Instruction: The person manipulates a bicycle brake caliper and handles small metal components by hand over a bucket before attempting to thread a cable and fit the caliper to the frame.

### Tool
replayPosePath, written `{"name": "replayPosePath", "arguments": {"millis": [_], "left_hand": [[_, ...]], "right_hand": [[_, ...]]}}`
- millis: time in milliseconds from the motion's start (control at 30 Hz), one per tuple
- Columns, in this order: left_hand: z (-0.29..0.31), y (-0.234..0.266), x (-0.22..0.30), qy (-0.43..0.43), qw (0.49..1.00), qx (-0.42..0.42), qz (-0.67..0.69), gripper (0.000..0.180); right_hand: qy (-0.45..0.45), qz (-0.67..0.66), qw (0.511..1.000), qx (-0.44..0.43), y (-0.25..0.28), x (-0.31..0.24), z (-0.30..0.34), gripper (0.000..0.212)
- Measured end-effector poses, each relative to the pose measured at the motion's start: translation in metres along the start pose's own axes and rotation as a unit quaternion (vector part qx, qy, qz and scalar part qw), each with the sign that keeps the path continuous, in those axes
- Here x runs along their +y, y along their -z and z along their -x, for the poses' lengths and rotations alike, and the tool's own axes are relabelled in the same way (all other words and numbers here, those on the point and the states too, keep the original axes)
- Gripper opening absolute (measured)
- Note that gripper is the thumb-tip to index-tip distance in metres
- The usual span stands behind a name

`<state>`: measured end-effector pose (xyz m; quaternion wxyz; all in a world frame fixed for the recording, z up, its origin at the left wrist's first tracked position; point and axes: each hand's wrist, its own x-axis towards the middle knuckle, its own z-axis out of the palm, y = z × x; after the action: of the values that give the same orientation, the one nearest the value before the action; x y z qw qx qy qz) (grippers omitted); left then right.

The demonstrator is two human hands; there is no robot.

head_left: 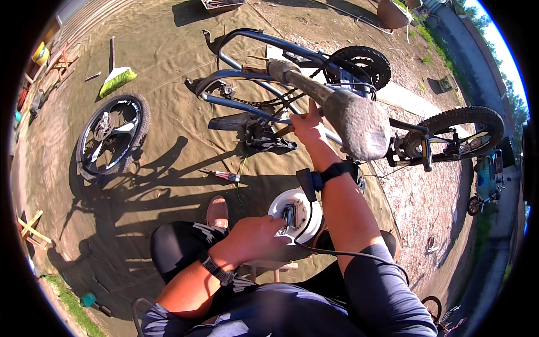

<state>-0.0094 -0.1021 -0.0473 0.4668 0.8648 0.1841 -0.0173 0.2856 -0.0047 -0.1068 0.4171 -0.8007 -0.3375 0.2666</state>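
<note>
A bicycle [255, 78] with a blue-grey frame stands in front of me, with a wheel off its near end. My right hand [309, 124] rests at the frame's lower tubes, fingers curled against them and partly hidden by a thick, worn grey club-shaped piece [359, 124] that juts toward me. Between my knees sits a white bucket [315, 209] holding metal tools [289, 214]. My left hand [255, 238] reaches over its left rim, fingers apart and slightly blurred. Whether they touch a tool is unclear. The chain and crank [269, 104] hang beside the frame.
A loose wheel [115, 137] lies on the tarp at left, near a green broom [118, 78]. A striped-handled tool [224, 176] lies ahead of my shoe [217, 212]. The front wheel [466, 126] extends right. A cable runs along my right arm.
</note>
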Motion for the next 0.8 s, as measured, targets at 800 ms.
{"name": "replayPosePath", "arguments": {"millis": [800], "left_hand": [[0.001, -0.004, -0.003, 0.0, 1.0, 0.011, -0.017, 0.043]], "right_hand": [[-0.015, 0.142, 0.988, 0.058, 0.027, -0.004, -0.034, 0.068]]}}
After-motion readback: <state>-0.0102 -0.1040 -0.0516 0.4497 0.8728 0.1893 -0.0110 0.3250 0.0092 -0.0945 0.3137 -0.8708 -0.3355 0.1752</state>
